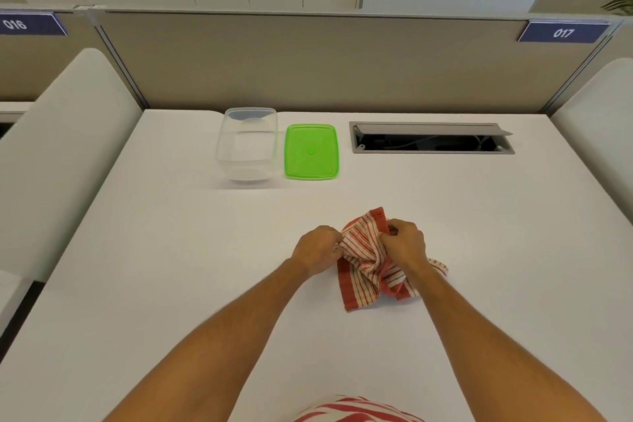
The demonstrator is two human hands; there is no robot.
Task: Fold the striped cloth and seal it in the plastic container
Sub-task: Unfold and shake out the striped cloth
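Striped cloth (368, 260), red and cream, lies bunched and crumpled on the white bench (171, 267), in the near half and a little right of the middle. Part of it is lifted into a peak between the two hands; the lower folds and a red-bordered corner rest on the bench surface.

Left hand (317, 252): grip closed, fingers curled and pinching the cloth's left edge. Right hand (406, 243): grip closed too, thumb and fingers pinching the upper right edge near the red border. Both forearms bare, reaching in from the near edge.

Plastic container (246, 144), clear, rectangular, stands upright and open near the far edge of the bench, left of centre; nothing visible inside it. Green lid (311, 151) lies flat just beside the container's right side, not on it. Both well apart from the cloth.

Right of the lid, a grey cable hatch (431, 138) set into the bench, flap raised, dark inside.

Behind the far edge, a beige partition (308, 62) with a blue tag reading 017 (563, 32) at its right end.
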